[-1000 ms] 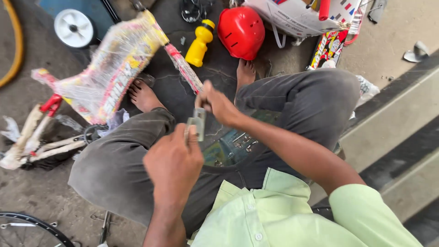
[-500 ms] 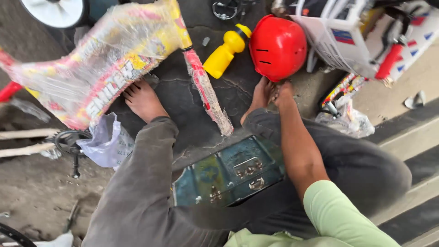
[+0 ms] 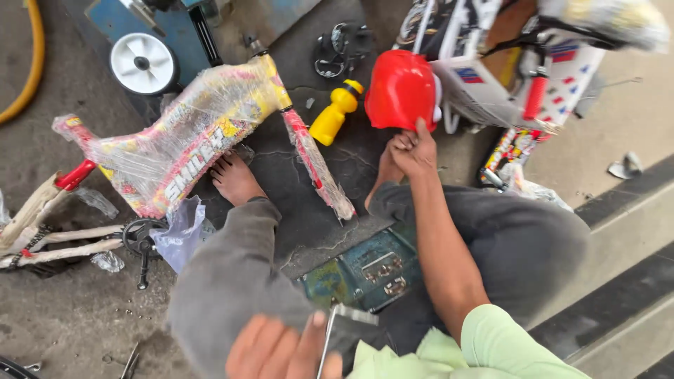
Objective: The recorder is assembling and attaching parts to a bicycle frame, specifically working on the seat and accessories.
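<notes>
Right hand [image 3: 413,151] fingers curled, now touching red helmet [image 3: 400,90], left hand [image 3: 281,349] back in view grasping metal piece [image 3: 345,330]

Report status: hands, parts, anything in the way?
Right hand touching red helmet-like shell. Left hand gripping small metal piece. Yellow bottle beside the shell.

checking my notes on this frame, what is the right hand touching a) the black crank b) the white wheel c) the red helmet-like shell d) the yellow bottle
c: the right hand reaches forward with its fingertips against the lower edge of the red helmet-like shell, while the yellow bottle lies apart to its left on the ground.
</notes>
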